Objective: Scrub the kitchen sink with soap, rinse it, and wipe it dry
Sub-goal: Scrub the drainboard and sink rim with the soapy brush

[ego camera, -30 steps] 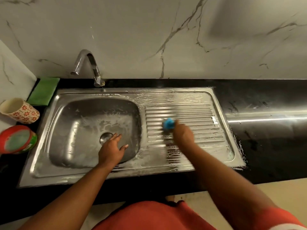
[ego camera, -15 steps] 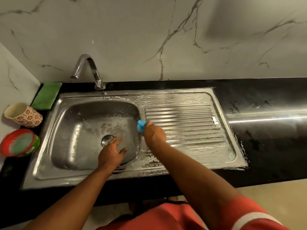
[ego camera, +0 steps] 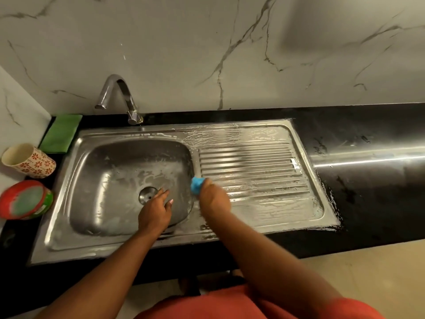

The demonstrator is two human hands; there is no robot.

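Right hand slid left across sink, grip closed round blue scrubber; left hand open, fingers loose.

Blue scrubber: only upper end shows, at 10 o'clock of right hand; rest buried in grip, shape cannot tell.
Drain: 3 o'clock edge covered by fingertips of left hand.
Red tub: meets frame edge at 9 o'clock; label unreadable.
Stamped mark on drainboard: too small to read.
Right forearm: blurred.
Red garment: cut off at 6 o'clock.
Countertop: runs out of frame at 3 o'clock.
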